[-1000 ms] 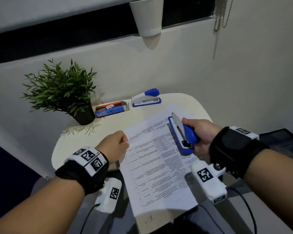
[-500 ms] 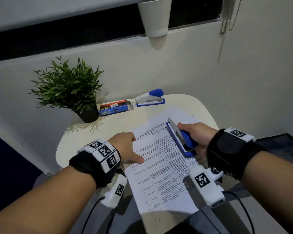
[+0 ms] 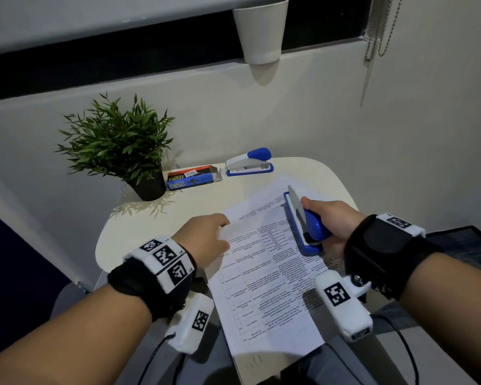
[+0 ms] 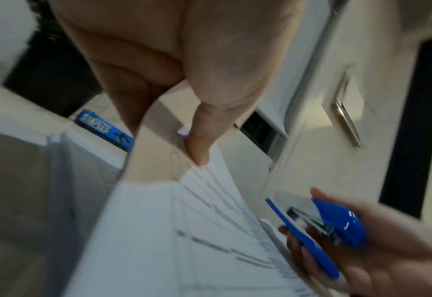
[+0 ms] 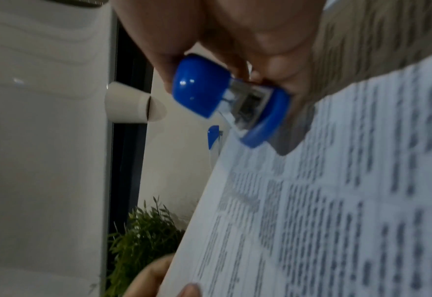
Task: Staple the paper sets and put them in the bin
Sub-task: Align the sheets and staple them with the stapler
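Observation:
A printed paper set [image 3: 264, 276] lies across the small cream table [image 3: 139, 229], its near end hanging over the front edge. My left hand [image 3: 206, 240] pinches the set's upper-left corner between thumb and fingers; the left wrist view shows the paper corner [image 4: 159, 152] lifted under my thumb [image 4: 199, 152]. My right hand [image 3: 331, 218] grips a blue and white stapler [image 3: 303, 220] over the sheet's right side, its mouth pointing away from me. The stapler [image 5: 225, 96] shows from behind in the right wrist view, above the paper [image 5: 324, 201].
A second blue and white stapler [image 3: 249, 162] and a box of staples [image 3: 192, 177] lie at the table's back edge. A potted plant [image 3: 117, 145] stands back left. A white cup-shaped bin [image 3: 260, 31] hangs on the wall above.
My left hand moved from the paper's left edge up to its top-left corner and pinched it, lifting that corner. The right hand with the stapler stayed over the sheet's right side.

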